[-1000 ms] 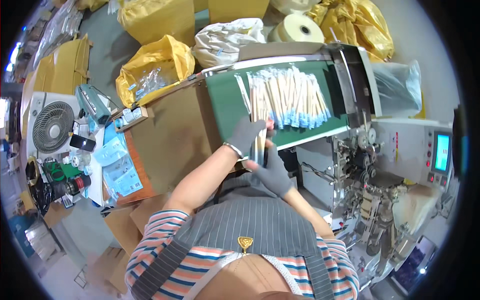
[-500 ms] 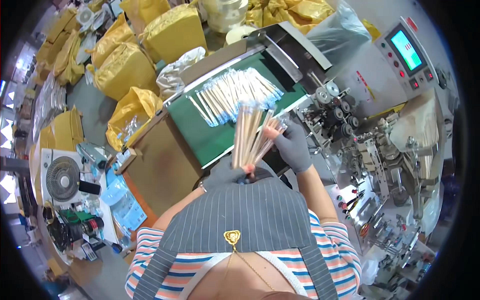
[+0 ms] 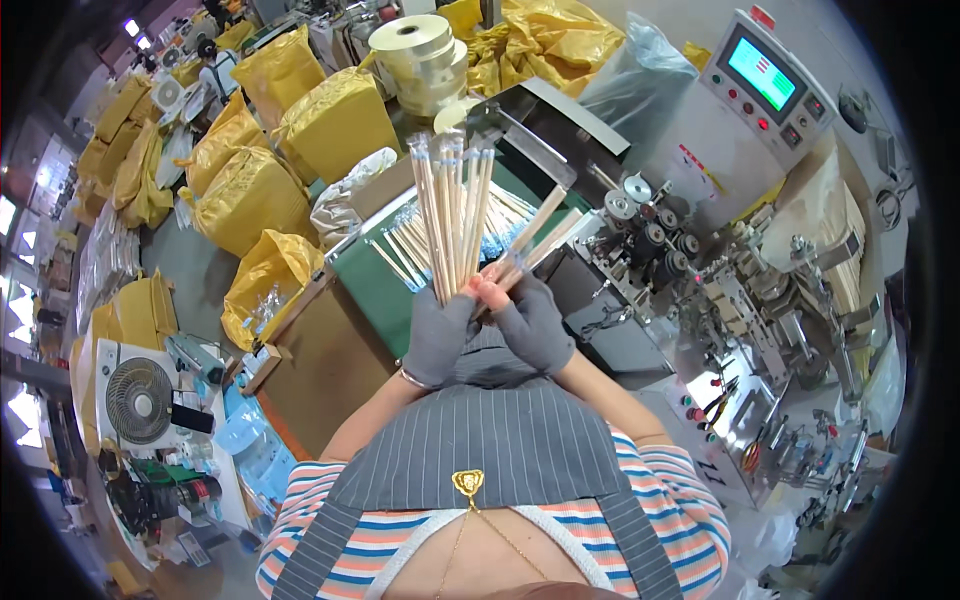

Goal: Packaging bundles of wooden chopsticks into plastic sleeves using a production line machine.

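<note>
My left hand (image 3: 437,338), in a grey glove with bare fingertips, is closed round the lower ends of a bunch of clear-wrapped chopsticks (image 3: 447,215). They stand upright and fan out a little, with blue marks near the top. Right beside it, my right hand (image 3: 538,328), gloved alike, grips a few more wrapped chopsticks (image 3: 540,225) that lean to the right. Thumbs and fingertips of both hands meet at the base of the bunch. Behind them, more wrapped chopsticks (image 3: 400,245) lie in a row on a green belt (image 3: 365,285), partly hidden by the held ones.
To the right stands a packing machine with rollers (image 3: 655,230) and a lit control screen (image 3: 762,72). Yellow sacks (image 3: 335,125) and film rolls (image 3: 415,60) fill the back. A brown board (image 3: 325,350) adjoins the belt; a fan (image 3: 140,400) stands at the left.
Both hands have come together in front of my chest. The bunch in the left hand now stands higher and more upright; the right hand's chopsticks have tilted out to the right. The view has shifted slightly.
</note>
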The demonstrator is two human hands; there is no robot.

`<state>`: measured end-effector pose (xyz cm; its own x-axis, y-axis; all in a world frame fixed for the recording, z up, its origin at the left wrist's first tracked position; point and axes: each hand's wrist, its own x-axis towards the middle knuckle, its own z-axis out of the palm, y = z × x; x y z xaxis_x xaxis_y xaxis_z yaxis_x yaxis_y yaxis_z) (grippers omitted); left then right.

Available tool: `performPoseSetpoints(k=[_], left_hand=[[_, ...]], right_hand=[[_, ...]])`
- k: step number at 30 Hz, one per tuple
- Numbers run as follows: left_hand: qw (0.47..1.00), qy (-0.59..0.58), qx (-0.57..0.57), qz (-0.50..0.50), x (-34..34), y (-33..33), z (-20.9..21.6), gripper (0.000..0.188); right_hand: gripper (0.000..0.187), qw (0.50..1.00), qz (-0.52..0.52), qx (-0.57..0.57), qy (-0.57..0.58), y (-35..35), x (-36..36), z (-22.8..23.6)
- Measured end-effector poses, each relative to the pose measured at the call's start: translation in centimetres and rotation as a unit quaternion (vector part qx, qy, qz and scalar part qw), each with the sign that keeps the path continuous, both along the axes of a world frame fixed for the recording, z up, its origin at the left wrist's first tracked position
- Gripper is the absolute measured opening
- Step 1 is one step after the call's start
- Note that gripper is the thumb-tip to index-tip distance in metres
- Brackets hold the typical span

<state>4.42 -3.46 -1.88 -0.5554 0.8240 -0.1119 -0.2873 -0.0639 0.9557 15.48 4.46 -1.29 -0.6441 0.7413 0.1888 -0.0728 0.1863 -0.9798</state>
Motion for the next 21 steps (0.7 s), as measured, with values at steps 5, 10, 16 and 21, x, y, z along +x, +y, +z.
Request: performPoseSetpoints(k=[5, 10, 16, 21], left_hand=[[0.998, -0.021, -0.025, -0.046, 0.7, -0.1, 1.0, 0.028], [0.996, 0.060, -0.031, -0.060, 0.3, -0.6, 2.0, 0.026], [0.992, 0.052, -0.057, -0.100, -0.8, -1.4, 2.1, 0.025], [0.990, 0.040, -0.044, -0.131, 0.3, -1.3, 2.9, 0.031]], right_hand=[[0.042, 0.995, -0.015, -0.041, 0.094, 4.3, 0.9, 4.1], [0.030, 0.971, -0.074, -0.029, 0.224, 11.0, 4.1, 9.5], [0.037, 0.981, -0.123, -0.091, 0.121, 14.1, 5.8, 8.9], [0.018, 0.996, -0.037, 0.061, 0.059, 6.1, -2.1, 6.7]])
